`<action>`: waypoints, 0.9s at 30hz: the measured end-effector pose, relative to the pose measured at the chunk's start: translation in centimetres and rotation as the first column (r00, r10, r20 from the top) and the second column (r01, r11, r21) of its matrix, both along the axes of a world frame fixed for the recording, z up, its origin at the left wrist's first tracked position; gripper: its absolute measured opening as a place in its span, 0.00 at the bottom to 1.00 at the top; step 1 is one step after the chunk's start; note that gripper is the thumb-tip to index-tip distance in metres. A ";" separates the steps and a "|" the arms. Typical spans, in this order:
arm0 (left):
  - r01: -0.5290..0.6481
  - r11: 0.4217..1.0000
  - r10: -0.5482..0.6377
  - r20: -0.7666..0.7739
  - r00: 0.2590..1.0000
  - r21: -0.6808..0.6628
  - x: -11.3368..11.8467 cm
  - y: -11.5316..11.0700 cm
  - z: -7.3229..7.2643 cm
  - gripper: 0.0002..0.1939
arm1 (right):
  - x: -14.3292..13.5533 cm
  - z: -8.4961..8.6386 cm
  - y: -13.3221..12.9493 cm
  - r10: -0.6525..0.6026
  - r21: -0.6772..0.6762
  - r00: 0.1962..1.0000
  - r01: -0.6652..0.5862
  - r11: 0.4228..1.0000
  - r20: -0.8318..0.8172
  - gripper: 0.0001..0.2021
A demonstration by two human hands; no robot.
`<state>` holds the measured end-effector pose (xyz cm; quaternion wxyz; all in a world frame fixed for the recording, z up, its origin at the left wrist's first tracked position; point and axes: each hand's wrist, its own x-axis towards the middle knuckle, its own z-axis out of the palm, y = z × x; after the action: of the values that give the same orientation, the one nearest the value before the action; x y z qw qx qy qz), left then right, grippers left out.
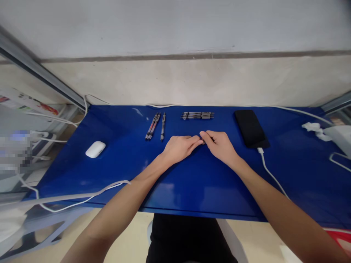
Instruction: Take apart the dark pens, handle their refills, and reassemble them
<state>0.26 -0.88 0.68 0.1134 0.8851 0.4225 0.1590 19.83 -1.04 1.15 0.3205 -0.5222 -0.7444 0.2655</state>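
Observation:
My left hand (179,148) and my right hand (221,144) meet above the middle of the blue table, fingertips nearly touching. Both are closed in a pinch around a small dark pen-like piece (203,142), mostly covered by the fingers. Just beyond the hands, several grey-and-black pens (197,115) lie side by side, pointing left to right. To the left of these, two pens with reddish barrels (153,126) lie together at a slant, and a single grey pen (163,127) rests beside them.
A white earbud case (95,149) sits on the left of the blue table (205,193). At right lies a black phone (250,128) with a white cable (270,171) plugged in. Crumpled white tissue (316,130) is farther right. Another cable (82,197) crosses the left front edge.

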 end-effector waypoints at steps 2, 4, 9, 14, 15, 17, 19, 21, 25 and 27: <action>-0.046 0.999 0.046 -0.006 0.999 -0.014 0.0 0.1 0.0 0.26 | -0.1 0.2 -0.2 0.017 -0.033 0.999 -0.018 0.999 -0.036 0.22; -0.101 0.995 0.101 -0.002 0.995 -0.023 0.1 0.2 0.0 0.26 | -0.1 0.4 -0.4 0.017 -0.070 0.997 -0.022 0.997 -0.071 0.18; -0.098 0.995 0.099 0.045 0.994 -0.020 0.0 0.1 0.0 0.23 | -0.1 0.3 -0.3 0.006 -0.063 0.999 -0.008 0.998 -0.034 0.18; -0.043 0.999 0.043 0.075 0.996 -0.003 -0.2 0.1 0.0 0.22 | 0.0 0.0 0.0 0.018 -0.027 1.000 -0.018 0.999 0.003 0.25; -0.036 0.999 0.036 0.066 0.997 0.005 -0.2 0.1 -0.1 0.21 | 0.0 0.1 0.1 0.018 -0.036 1.000 -0.018 0.999 0.001 0.26; -0.019 1.000 0.019 0.044 0.999 0.019 -0.1 0.2 -0.1 0.21 | 0.0 0.1 0.1 0.012 -0.059 1.000 -0.013 0.998 -0.010 0.27; -0.006 1.000 0.005 0.025 1.000 0.024 0.0 0.1 -0.1 0.22 | 0.0 0.2 0.1 0.006 -0.079 1.000 -0.008 0.997 -0.022 0.27; -0.010 1.000 0.010 0.005 1.000 0.022 0.1 0.1 -0.1 0.22 | 0.0 0.2 0.0 -0.002 -0.098 0.999 -0.002 0.995 -0.039 0.27; -0.031 0.999 0.031 -0.022 0.999 0.012 0.1 0.1 0.1 0.21 | -0.1 0.2 -0.2 -0.021 -0.102 0.997 0.014 0.995 -0.070 0.26; -0.029 1.000 0.029 -0.016 0.999 0.002 0.0 0.2 0.2 0.21 | -0.2 0.1 -0.3 -0.017 -0.080 0.997 0.011 0.997 -0.079 0.24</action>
<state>0.30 -0.72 0.87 0.1066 0.8803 0.4359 0.1537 19.65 -1.32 1.29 0.3307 -0.5289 -0.7161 0.3132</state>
